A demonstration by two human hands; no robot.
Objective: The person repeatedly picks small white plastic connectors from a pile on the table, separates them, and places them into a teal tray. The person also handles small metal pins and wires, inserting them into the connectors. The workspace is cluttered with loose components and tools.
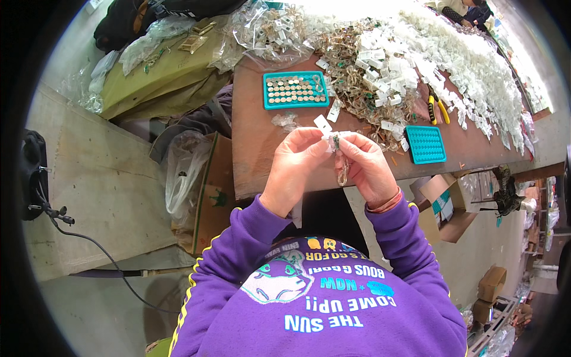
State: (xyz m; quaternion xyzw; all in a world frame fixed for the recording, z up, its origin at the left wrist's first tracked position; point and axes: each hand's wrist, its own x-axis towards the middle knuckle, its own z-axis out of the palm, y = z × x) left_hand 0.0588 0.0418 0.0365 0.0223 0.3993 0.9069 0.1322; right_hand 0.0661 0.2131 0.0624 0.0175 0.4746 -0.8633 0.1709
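Note:
My left hand and my right hand meet above the table's near edge, thumbs and forefingers pinched. Between them is a small tagged chain trinket. Its white tag sticks up by the left fingertips. A dark green bit shows at the right fingertips, and a pale gold loop dangles below. The fingers partly cover the piece, so its exact kind is unclear. Beyond my left hand lies a teal tray with rows of round, coin-like pieces. Right of my right hand rests another teal tray with small pockets.
A large heap of white-tagged trinkets covers the far and right side of the brown table. Yellow-handled pliers lie against it. A cardboard box with plastic bags stands left; an open carton stands below right.

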